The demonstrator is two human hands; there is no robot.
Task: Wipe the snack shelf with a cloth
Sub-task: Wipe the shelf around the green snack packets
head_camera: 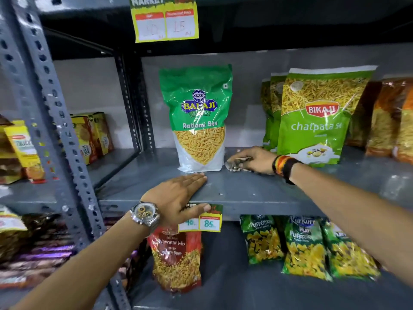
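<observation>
Pressing cloth (237, 164) onto grey shelf (257, 189), right hand (253, 159) fingers curled on it, just right of Ratlami Sev bag (199, 121); left hand (178, 195) flat, fingers straight, on near edge.

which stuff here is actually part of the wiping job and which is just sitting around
In the job: cloth under the right hand; grey shelf; left hand braced flat on its front edge.

Just there: Ratlami Sev bag, chatpata sev bags, Navratan Mix, puffcorn packs, price tags.
</observation>
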